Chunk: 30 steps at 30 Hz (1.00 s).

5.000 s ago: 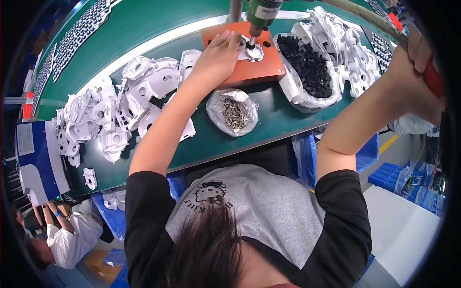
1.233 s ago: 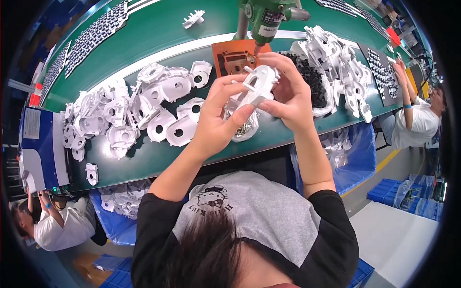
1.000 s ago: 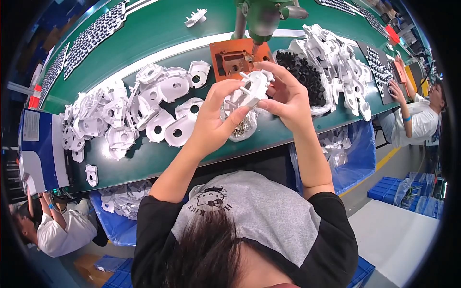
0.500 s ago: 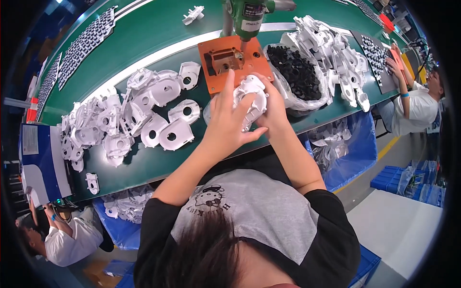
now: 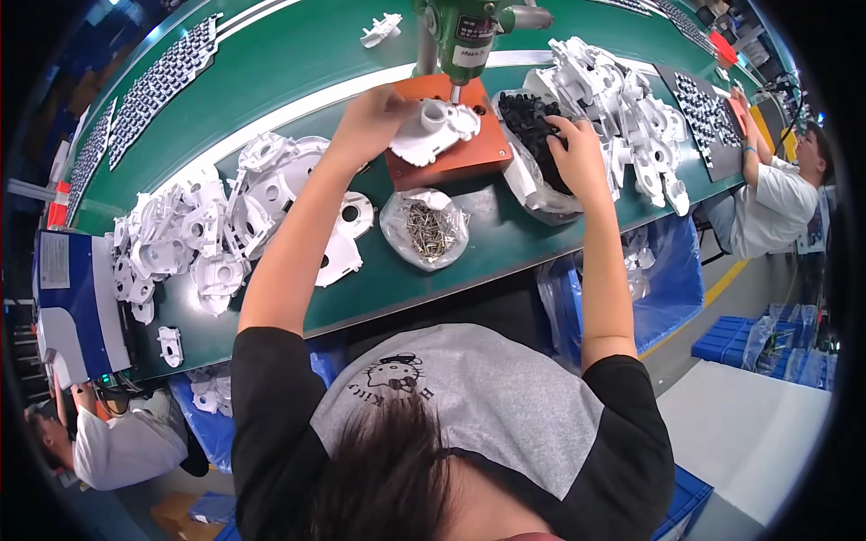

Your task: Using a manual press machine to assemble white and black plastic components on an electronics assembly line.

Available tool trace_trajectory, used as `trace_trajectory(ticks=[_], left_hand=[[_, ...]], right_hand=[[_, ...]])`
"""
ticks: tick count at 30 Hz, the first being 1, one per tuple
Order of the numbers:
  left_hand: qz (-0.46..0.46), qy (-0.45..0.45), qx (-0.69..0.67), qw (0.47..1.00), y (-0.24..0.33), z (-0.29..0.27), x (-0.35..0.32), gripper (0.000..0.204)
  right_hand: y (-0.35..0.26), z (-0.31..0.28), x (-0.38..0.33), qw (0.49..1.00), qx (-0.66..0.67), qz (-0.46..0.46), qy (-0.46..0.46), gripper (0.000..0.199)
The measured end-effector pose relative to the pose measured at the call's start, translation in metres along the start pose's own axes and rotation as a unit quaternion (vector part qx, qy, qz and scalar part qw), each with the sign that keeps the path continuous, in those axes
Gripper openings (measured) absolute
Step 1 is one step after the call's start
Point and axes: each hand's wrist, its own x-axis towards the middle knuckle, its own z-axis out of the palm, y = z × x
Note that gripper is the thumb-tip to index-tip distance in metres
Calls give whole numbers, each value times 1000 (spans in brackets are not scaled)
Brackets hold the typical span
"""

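My left hand (image 5: pixel 372 124) grips the left edge of a white plastic housing (image 5: pixel 422 142) with a raised round collar. The housing rests over the orange fixture block (image 5: pixel 451 168), beneath the tip of a green press-like machine (image 5: pixel 465 41). Over at the bag of black plastic parts (image 5: pixel 532 117), my right hand (image 5: pixel 579 155) has thumb and forefinger curled around a small black part, mostly hidden among the others.
A clear bag of metal screws or pins (image 5: pixel 428 229) sits in front of the fixture. White housings are heaped at left (image 5: pixel 203 225) and right (image 5: pixel 631 117). Blue-lined bins (image 5: pixel 672 279) stand below the bench edge. Co-workers sit at both sides.
My hands have parted. The white housing went from between both hands onto the fixture with my left hand, while my right hand moved right into the black parts. The screw bag is now uncovered.
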Motion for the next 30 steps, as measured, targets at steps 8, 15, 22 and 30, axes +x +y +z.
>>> trace_trajectory(ticks=[8, 15, 22, 30], left_hand=[[150, 46, 151, 976, -14, 16, 23, 26], [62, -70, 175, 980, 21, 15, -17, 38], [193, -47, 216, 956, 12, 14, -7, 31], [280, -76, 229, 929, -10, 4, -7, 24]], right_hand=[[1, 0, 3, 998, 47, -30, 8, 16], [1, 3, 1, 997, 41, -48, 33, 15], [0, -1, 3, 998, 13, -56, 8, 12], [-8, -18, 6, 993, 83, -34, 74, 7]])
